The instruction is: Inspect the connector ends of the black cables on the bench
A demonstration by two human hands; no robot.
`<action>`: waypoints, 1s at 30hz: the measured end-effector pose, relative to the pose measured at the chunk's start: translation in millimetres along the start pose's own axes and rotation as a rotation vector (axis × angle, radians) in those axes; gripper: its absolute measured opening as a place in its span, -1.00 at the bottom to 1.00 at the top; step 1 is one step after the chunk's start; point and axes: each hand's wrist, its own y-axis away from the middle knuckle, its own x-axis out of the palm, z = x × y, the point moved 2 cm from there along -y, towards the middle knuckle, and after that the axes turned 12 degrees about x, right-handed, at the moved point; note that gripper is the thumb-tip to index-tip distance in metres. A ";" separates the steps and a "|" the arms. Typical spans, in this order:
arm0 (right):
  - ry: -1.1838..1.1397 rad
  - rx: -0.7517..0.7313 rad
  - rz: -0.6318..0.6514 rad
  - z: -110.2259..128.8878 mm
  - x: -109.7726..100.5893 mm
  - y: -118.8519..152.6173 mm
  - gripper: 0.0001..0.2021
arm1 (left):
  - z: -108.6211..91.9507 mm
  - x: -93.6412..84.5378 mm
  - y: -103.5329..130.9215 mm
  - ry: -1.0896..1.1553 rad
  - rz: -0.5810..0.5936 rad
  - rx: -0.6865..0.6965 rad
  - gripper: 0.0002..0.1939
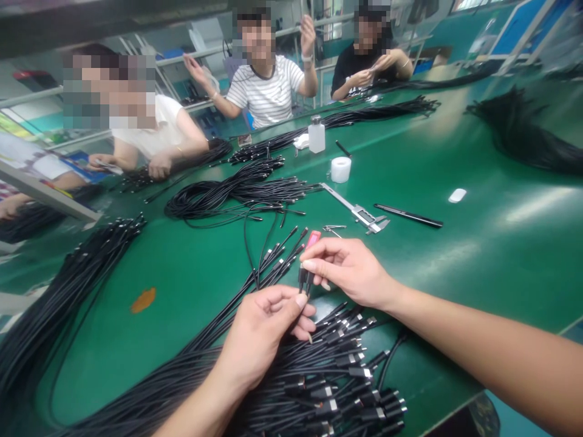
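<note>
Black cable ends with plugs (303, 277) stand upright between my two hands. My left hand (268, 315) pinches them from below, thumb against fingers. Just above, my right hand (344, 267) closes its fingertips on the tops of the plugs, beside a small pink-red piece (313, 238) that sticks up past the fingers. Whether that piece is joined to the plugs is hidden by the fingers. Under and around my hands lies a large bundle of black cables (204, 358), its many metal-tipped plugs fanned out toward the lower right.
Beyond my hands on the green table (455, 273) lie a caliper (355, 209), a black pen-like tool (409, 215), a white roll (340, 170) and a clear bottle (316, 135). More cable bundles (68, 291) lie left, behind and far right. Several people sit across the table.
</note>
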 end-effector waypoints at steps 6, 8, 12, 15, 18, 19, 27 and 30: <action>0.009 0.010 0.001 -4.8 0.3 -1.7 -0.80 | 2.3 -0.9 -0.4 0.088 0.015 0.002 -0.61; 0.012 0.016 0.004 -6.2 0.2 -2.1 -0.80 | 2.4 -0.7 -0.8 0.082 0.022 -0.005 -0.62; 0.023 0.021 0.006 -6.4 0.3 -2.3 -0.80 | 2.7 -0.1 -2.1 0.054 0.038 -0.007 -0.65; 0.029 0.031 0.000 -5.4 1.0 -2.2 -0.80 | 3.4 -0.2 -2.5 0.053 0.044 0.002 -0.66; 0.031 0.043 -0.007 -4.8 1.8 -2.3 -0.79 | 4.1 -0.8 -1.8 0.056 0.045 0.008 -0.67; 0.028 0.045 -0.008 -4.7 1.9 -2.4 -0.79 | 4.2 -1.0 -1.5 0.054 0.046 0.009 -0.67; 0.037 0.041 -0.008 -3.6 2.1 -1.5 -0.82 | 4.2 -1.1 -1.7 0.077 0.053 0.012 -0.69; 0.041 0.039 -0.009 -2.3 2.1 -1.0 -0.82 | 3.9 -0.2 -2.2 0.070 0.048 0.006 -0.69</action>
